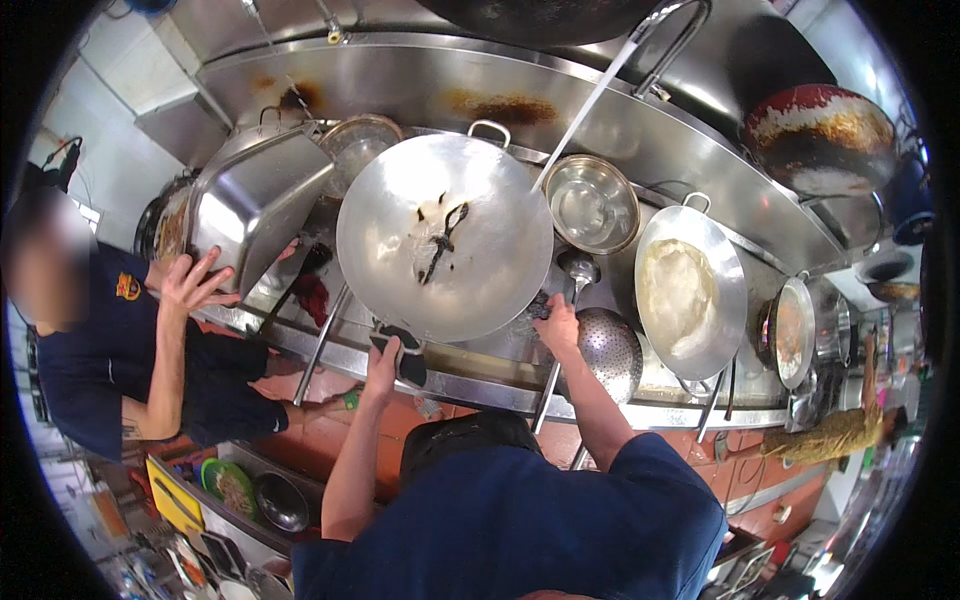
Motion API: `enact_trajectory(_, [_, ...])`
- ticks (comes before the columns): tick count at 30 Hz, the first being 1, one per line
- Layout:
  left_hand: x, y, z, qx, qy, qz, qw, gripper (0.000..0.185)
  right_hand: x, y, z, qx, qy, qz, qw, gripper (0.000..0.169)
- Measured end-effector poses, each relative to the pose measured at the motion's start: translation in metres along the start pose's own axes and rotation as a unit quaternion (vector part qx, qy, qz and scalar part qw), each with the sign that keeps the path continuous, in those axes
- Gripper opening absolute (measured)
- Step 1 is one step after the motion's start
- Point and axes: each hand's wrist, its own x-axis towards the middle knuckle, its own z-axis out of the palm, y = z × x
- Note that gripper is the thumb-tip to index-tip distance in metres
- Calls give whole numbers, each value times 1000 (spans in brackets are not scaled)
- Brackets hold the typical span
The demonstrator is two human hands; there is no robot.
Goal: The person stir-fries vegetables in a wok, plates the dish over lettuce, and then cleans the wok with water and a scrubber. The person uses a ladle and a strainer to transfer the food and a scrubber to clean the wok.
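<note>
A large steel wok [420, 300] stands before me on the range, its far loop handle up at the back. My left hand [384, 369] grips its near side through a dark folded cloth [409, 364]. At the wok's lower right, my right hand [559, 328] is shut on a dark scouring pad [538, 305]. Dark streaks [444, 241] show in the middle of the wok; I cannot tell whether they are residue or reflections. A stream of water [581, 116] runs from the tap [679, 45] down to the wok's right rim.
A ladle [579, 266] and a perforated strainer [609, 352] lie beside my right hand. Behind them sits a metal bowl of water [589, 202]; another wok [679, 292] with pale contents stands to the right. At left, a co-worker [90, 360] holds a tilted steel container [251, 195].
</note>
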Motion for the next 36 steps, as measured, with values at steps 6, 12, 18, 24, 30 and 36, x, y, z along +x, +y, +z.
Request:
enact_trajectory(6, [4, 13, 14, -13, -3, -38, 999, 28, 1, -48, -107, 2, 132, -111, 985, 45])
enact_trajectory(12, [-24, 25, 41, 2, 85, 4, 996, 35, 103, -106, -70, -147, 35, -273, 950, 38])
enact_trajectory(18, [-33, 25, 41, 66, 130, 4, 989, 40, 163, -137, 16, -266, -55, -281, 921, 56])
enact_trajectory(24, [-40, 19, 37, 94, 153, -54, 982, 47, 122, -217, 138, -105, -183, -307, 928, 50])
enact_trajectory(30, [-27, 19, 39, 115, 149, -61, 980, 49, 15, -252, 150, 176, -229, -292, 912, 59])
enact_trajectory(36, [-26, 13, 49, 63, 158, -29, 985, 48, 18, -133, 58, 37, -336, -392, 856, 39])
